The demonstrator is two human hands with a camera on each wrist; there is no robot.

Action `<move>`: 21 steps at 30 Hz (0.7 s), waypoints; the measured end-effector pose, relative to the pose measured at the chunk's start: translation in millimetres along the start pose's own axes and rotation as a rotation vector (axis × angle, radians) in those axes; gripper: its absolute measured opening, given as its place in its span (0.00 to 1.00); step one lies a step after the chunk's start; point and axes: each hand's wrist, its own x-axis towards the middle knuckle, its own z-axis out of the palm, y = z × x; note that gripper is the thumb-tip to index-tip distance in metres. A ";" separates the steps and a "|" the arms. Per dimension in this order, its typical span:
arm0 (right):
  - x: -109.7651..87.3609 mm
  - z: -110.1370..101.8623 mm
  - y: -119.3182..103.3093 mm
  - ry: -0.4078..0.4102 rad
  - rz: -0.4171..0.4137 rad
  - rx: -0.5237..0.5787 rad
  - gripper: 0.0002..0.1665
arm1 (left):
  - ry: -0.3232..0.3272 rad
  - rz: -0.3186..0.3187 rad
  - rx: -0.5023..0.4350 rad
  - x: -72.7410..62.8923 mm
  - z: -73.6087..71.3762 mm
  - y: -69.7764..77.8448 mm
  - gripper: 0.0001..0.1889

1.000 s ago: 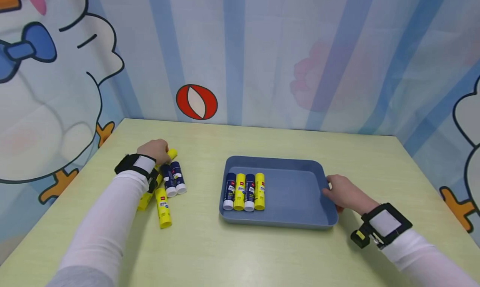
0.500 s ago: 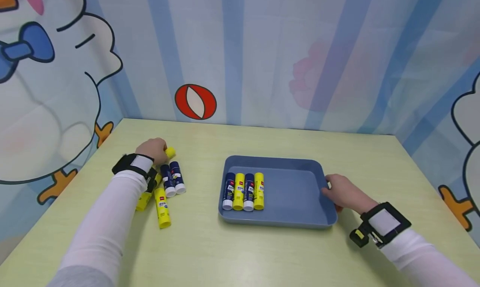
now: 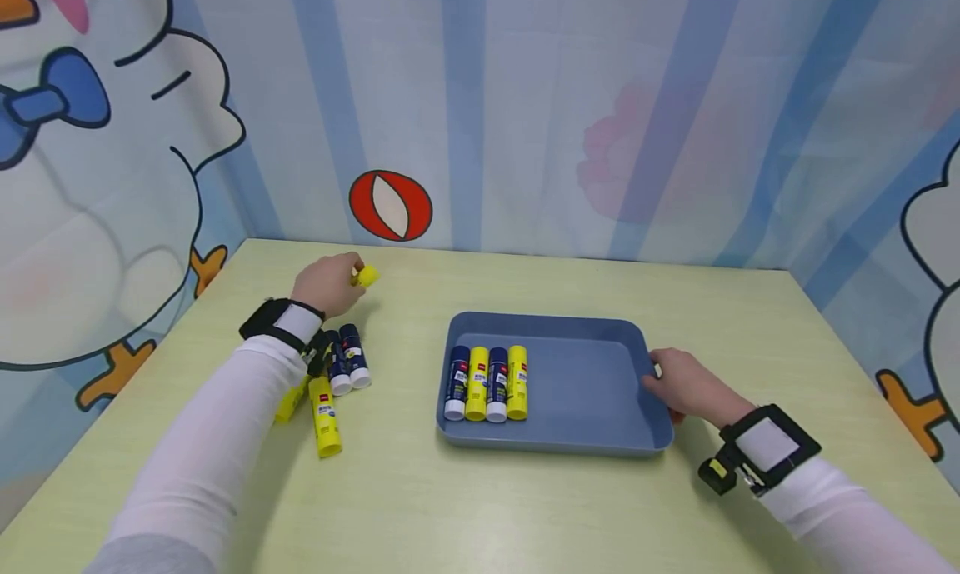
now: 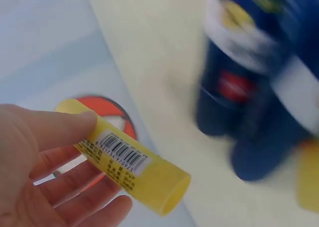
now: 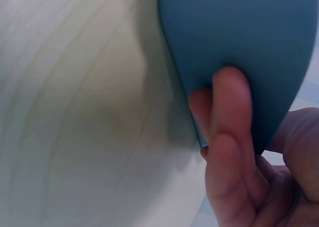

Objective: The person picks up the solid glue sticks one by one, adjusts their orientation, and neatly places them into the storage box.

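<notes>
My left hand pinches a yellow glue stick between thumb and fingers, raised over the back left of the table. Its barcode label faces the left wrist camera. Below that hand lie two navy glue sticks with white caps and a yellow glue stick; another yellow one is partly hidden by the left forearm. My right hand grips the right rim of a blue-grey tray, thumb at the rim and fingers against the outer wall. Inside the tray, navy and yellow glue sticks stand in an alternating row at the left.
The pale wooden table runs back to a striped curtain with cartoon prints. Bare tray floor shows right of the row of glue sticks. Table surface shows between the loose glue sticks and the tray.
My left hand has lifted the yellow glue stick from the pile and moved it back and slightly to the right. The right hand and the tray have stayed in place.
</notes>
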 end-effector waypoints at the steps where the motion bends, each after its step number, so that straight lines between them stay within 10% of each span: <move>1: 0.1 0.0 0.1 -0.001 0.001 0.000 0.24 | 0.003 0.014 -0.010 0.2 -1.2 6.1 0.19; 14: 2.9 3.6 1.8 0.009 0.006 0.012 0.25 | 0.057 0.272 -0.245 -14.2 -10.2 84.6 0.21; 21: 1.9 4.3 1.4 0.012 0.008 0.024 0.25 | -0.075 0.389 -0.403 -30.7 -7.0 127.1 0.28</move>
